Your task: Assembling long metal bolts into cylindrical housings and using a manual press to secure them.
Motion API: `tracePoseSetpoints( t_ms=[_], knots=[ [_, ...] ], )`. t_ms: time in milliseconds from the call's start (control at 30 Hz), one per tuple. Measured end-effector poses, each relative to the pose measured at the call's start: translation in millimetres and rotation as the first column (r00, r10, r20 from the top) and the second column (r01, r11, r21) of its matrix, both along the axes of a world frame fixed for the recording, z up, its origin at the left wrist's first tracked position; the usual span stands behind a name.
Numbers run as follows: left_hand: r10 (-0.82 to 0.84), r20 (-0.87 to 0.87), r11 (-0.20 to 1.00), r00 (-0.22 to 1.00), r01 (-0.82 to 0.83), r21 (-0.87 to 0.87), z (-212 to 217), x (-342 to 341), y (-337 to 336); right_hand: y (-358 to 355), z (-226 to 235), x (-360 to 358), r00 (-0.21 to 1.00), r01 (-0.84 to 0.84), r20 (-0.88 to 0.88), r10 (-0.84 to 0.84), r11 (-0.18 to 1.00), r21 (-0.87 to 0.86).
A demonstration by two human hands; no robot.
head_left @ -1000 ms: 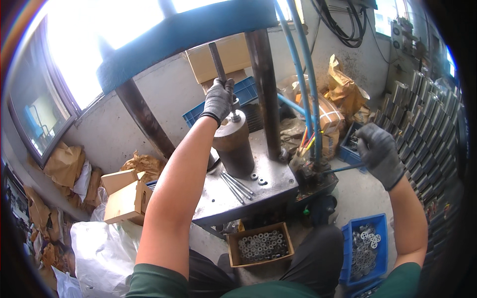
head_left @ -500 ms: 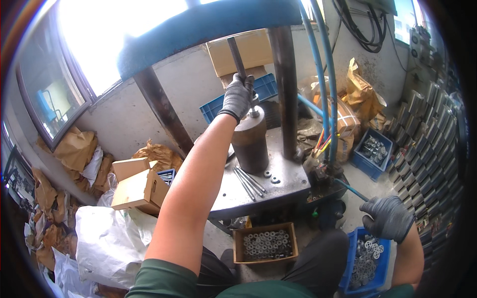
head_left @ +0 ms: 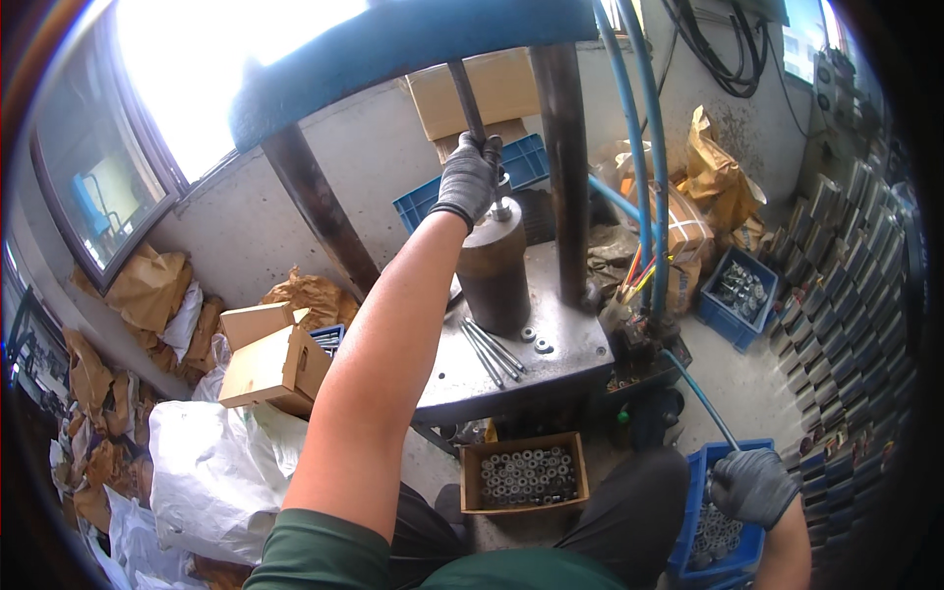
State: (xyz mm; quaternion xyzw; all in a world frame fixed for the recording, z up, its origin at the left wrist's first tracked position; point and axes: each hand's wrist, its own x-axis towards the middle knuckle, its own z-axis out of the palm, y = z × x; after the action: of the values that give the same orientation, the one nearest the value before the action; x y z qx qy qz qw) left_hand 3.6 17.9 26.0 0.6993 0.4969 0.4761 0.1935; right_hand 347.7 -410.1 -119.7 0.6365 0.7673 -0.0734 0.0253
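Observation:
In a grey glove, my left hand (head_left: 468, 179) is closed round the lower part of a dark metal rod (head_left: 464, 96) that comes down under the blue press crossbeam (head_left: 413, 44). Just below it, a bright bolt-like piece (head_left: 501, 209) stands on top of a thick steel cylinder (head_left: 495, 280), which rests on the metal press table (head_left: 565, 295). My right hand (head_left: 755, 488), also gloved, grips the end of a blue lever (head_left: 700, 395) at the lower right. Several slim metal rods (head_left: 492, 352) and two small rings (head_left: 542, 346) lie in front of the cylinder.
A cardboard box of metal rings (head_left: 526, 442) sits below the table. Beside my right hand is a blue crate (head_left: 691, 506) of metal parts; another blue crate (head_left: 737, 315) stands farther back. Stacked metal pieces (head_left: 846, 305) line the right. Blue hoses (head_left: 629, 128) hang by the press column (head_left: 565, 167).
My right hand has moved down and slightly left, swinging the lever's end lower. My left hand stays on the rod, with only a slight shift in view.

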Motion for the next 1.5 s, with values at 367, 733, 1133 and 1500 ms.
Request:
tracePoseSetpoints(
  t_ms=[367,733,1133,1500],
  knots=[
    [-0.001,-0.008,0.999,1.000,0.002,0.040,-5.7,3.6,2.0,18.0,37.4,-5.1,0.989,0.054,-0.149,-0.013,0.960,0.273],
    [0.035,-0.045,0.999,0.998,-0.035,-0.003,-0.6,1.6,-8.5,51.4,65.3,-11.5,0.977,0.146,-0.200,-0.071,0.909,0.390],
    [0.014,0.010,0.999,1.000,-0.014,0.042,-6.5,7.5,-2.6,187.1,113.1,13.3,0.941,0.184,-0.301,0.156,0.513,0.838],
    [0.062,-0.042,0.997,0.997,-0.060,0.045,-5.8,9.1,1.4,8.6,24.2,3.9,0.997,-0.050,-0.057,0.044,0.993,-0.106]
  ],
)
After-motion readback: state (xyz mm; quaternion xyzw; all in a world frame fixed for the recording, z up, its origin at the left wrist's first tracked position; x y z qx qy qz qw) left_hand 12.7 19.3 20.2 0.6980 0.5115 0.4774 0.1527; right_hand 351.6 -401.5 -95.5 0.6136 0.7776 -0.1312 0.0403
